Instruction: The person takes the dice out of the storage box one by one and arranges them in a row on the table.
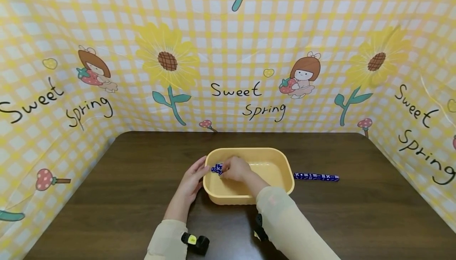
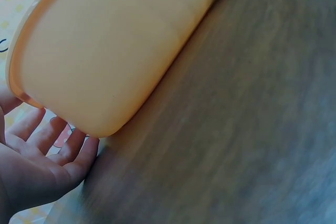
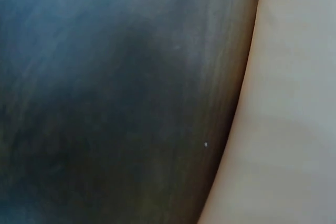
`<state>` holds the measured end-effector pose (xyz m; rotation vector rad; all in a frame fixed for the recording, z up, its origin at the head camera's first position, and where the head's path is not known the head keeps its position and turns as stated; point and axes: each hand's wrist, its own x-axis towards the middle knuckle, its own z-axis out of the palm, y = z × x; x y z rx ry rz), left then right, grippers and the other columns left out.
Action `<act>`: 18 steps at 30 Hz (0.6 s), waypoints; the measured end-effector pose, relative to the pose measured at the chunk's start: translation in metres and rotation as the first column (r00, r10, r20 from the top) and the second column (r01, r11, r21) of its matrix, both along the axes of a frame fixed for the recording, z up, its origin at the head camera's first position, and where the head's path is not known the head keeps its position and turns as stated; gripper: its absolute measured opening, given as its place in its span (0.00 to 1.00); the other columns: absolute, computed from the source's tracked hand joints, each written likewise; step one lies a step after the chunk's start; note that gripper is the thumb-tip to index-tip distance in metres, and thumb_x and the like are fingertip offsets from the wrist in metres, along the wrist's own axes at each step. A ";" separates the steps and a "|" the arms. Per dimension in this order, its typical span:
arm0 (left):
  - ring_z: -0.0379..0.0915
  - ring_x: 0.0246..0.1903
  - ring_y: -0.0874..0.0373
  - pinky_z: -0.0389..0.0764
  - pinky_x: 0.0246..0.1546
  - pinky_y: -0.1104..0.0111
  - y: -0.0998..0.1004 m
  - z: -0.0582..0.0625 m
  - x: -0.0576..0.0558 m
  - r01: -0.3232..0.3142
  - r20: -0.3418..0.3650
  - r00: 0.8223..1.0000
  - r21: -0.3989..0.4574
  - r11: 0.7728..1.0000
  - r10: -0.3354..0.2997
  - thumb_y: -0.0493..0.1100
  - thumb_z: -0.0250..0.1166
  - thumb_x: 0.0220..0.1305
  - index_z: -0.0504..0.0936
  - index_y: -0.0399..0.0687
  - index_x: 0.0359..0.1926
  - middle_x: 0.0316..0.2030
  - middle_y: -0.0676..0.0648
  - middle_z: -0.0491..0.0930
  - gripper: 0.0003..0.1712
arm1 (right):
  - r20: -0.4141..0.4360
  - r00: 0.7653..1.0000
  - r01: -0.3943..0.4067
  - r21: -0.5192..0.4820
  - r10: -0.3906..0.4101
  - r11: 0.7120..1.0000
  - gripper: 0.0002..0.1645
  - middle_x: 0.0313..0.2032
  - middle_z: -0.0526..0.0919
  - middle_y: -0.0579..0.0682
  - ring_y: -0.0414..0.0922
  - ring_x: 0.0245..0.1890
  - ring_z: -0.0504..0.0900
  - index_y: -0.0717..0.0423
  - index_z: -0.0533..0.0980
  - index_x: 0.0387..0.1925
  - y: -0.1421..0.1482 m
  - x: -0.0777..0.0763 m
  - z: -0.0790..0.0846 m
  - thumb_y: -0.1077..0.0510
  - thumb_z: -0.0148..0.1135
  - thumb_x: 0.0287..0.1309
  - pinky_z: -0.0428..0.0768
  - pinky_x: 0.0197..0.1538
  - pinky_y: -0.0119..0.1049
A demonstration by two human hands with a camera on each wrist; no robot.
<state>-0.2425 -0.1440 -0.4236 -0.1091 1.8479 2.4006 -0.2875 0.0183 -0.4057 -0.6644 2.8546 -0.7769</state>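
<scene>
My left hand (image 1: 190, 181) holds the left end of a pale yellow plastic basin (image 1: 249, 200). Its thumb lies at the rim, and in the left wrist view the fingers (image 2: 79, 158) rest along the outer wall. Inside the basin's left end is a small cluster of blue dice with white pips (image 1: 217, 168). My right hand (image 1: 235, 169) reaches down over the basin's front side, its curled fingertips at those dice, pinching; the hand partly hides them. In the right wrist view only the basin's outer wall (image 3: 294, 103) and table show, with a bit of the left hand at the top.
A straight row of blue dice (image 1: 316, 177) lies on the dark wooden table (image 1: 142, 165), just right of the basin. A yellow checked cloth (image 1: 228, 46) with flowers and lettering hangs behind the table and along both sides.
</scene>
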 end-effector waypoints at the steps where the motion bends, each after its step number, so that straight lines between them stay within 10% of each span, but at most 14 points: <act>1: 0.57 0.55 0.50 0.63 0.47 0.55 0.000 0.000 0.000 -0.001 0.002 1.000 -0.001 1.000 0.001 0.36 0.52 0.60 0.60 0.45 0.61 0.59 0.42 0.59 0.27 | -0.012 1.000 -0.002 0.011 0.002 1.000 0.07 0.21 0.75 0.40 0.38 0.23 0.70 0.50 0.79 0.24 0.000 0.000 0.000 0.52 0.66 0.40 0.67 0.28 0.30; 18: 0.57 0.55 0.51 0.63 0.47 0.56 -0.001 -0.002 -0.001 0.006 0.011 1.000 -0.003 1.000 -0.006 0.37 0.52 0.61 0.59 0.46 0.61 0.59 0.43 0.58 0.27 | -0.049 0.999 0.019 0.048 -0.017 0.999 0.07 0.20 0.73 0.39 0.38 0.22 0.70 0.48 0.79 0.25 -0.002 0.000 -0.001 0.52 0.66 0.41 0.66 0.26 0.31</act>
